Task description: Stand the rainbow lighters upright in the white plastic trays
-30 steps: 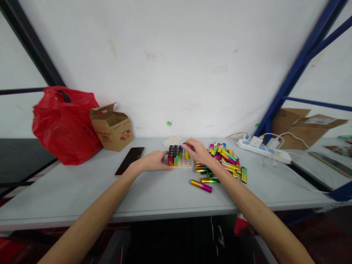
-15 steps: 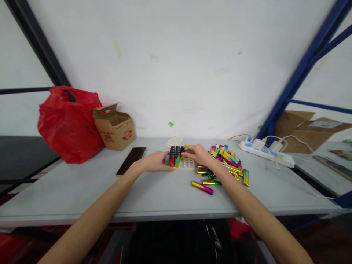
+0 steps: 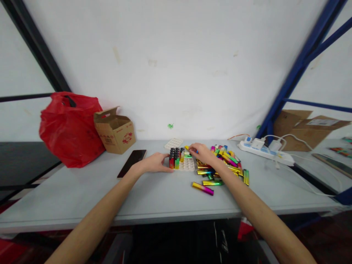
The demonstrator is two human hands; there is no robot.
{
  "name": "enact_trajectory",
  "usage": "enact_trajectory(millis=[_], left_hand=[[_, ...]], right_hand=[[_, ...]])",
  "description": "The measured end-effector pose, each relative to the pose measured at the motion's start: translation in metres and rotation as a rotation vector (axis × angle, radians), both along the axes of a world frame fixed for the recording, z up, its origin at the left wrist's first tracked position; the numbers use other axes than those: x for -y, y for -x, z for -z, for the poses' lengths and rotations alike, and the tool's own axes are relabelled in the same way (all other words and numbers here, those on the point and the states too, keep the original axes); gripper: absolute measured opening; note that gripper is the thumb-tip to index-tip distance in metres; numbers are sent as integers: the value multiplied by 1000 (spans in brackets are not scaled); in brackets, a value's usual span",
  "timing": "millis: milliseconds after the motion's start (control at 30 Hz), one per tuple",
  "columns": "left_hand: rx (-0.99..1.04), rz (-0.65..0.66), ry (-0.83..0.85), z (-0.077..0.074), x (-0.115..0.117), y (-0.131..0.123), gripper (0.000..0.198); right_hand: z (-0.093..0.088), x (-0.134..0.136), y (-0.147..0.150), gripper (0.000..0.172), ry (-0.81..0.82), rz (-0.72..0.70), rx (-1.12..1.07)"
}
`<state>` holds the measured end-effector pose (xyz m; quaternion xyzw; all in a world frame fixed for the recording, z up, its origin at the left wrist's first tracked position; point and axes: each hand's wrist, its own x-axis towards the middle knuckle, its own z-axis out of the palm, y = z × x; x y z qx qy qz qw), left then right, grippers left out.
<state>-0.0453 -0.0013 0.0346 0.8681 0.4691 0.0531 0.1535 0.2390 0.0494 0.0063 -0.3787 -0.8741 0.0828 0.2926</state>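
Note:
A white tray with round holes lies at the middle of the grey table; several colourful lighters stand upright in its left rows. My left hand rests against the tray's left side, fingers curled on it. My right hand hovers over the tray's far right part, pinching a yellow-and-blue lighter. A pile of loose metallic lighters lies just right of the tray. One gold-and-magenta lighter lies alone nearer to me.
A second white tray lies behind the first. A dark phone, a small cardboard box and a red plastic bag are at the left. A white power strip with cables sits at the right, beside blue shelf posts.
My right hand has shifted slightly right and back over the tray and now holds a yellow-and-blue lighter at its fingertips. My left hand has stayed at the tray's left side.

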Motion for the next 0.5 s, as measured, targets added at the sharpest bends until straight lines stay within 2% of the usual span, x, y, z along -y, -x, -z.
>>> enact_trajectory(millis=[200,367,500], left_hand=[[11,-45,54,-8,3,3,69],[-25,-83,106,-15,3,11,65],[-43,-66,117,-16,2,16,66]], right_hand=[[7,-3,2,10,64,-60,112],[10,-5,1,15,66,-62,140],[16,-8,1,21,54,-26,179]])
